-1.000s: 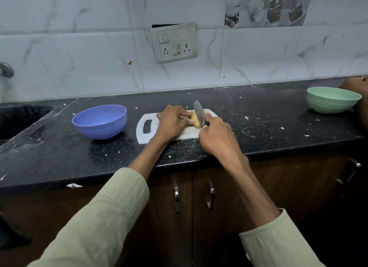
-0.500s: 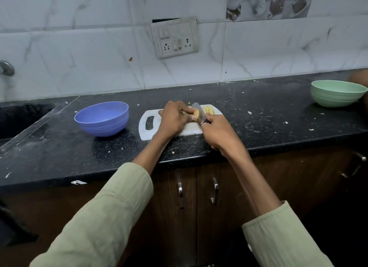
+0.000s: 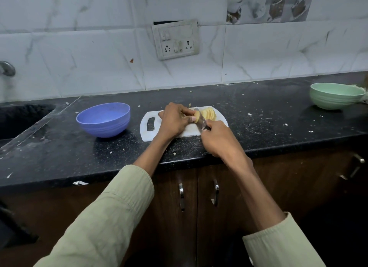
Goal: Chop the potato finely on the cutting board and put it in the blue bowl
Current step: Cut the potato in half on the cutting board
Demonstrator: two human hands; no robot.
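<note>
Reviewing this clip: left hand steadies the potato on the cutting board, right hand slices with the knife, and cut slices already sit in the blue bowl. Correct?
Not quite. In the head view the blue bowl holds nothing; the slices lie on the cutting board. The rest stands.

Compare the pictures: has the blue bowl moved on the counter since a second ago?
No. The blue bowl sits just left of the cutting board, with the same gap to the board's handle end. Only the camera shifted.
</note>
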